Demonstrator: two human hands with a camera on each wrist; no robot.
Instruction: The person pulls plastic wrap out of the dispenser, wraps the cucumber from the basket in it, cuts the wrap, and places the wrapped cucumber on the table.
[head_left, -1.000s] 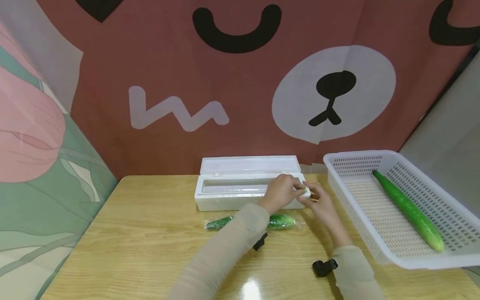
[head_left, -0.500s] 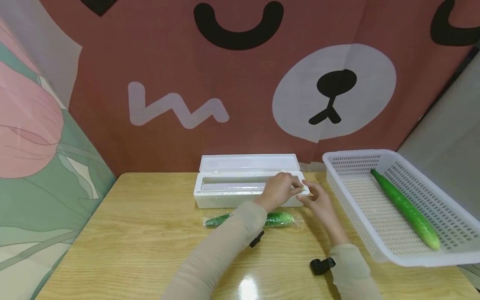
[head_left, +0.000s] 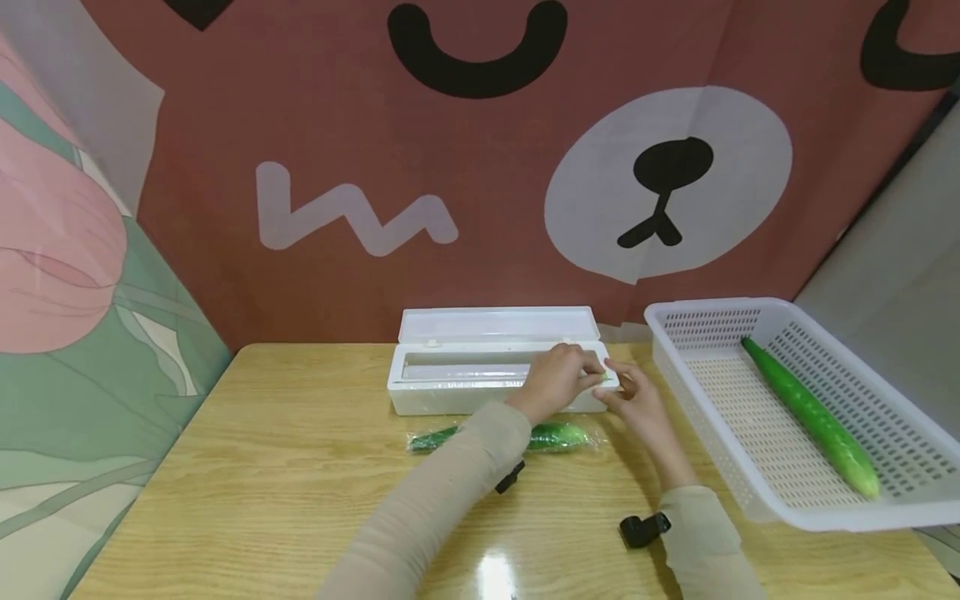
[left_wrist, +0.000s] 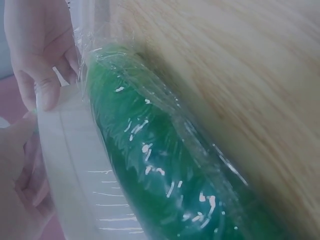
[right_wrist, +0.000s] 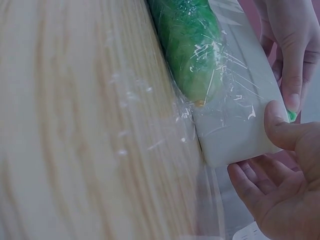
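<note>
A white cling film dispenser (head_left: 442,402) stands at the back of the table, its lid (head_left: 498,325) raised and a film roll (head_left: 468,371) inside. My left hand (head_left: 555,385) reaches across to its right end and pinches a small green slider (right_wrist: 291,115) on the front rim. With thumb and fingers, my right hand (head_left: 637,404) grips the box's right end; the right wrist view shows the thumb on its front face. Just in front of the box lies a cucumber wrapped in film (head_left: 558,437), partly hidden by my left forearm in the head view.
A white perforated plastic basket (head_left: 738,483) stands at the right with one unwrapped cucumber (head_left: 813,421) in it. The wooden table (head_left: 300,450) ends at a curtain with a printed cartoon bear (head_left: 480,192).
The head view has tilted slightly, so everything sits a little higher in it. Both hands keep their hold at the right end of the dispenser.
</note>
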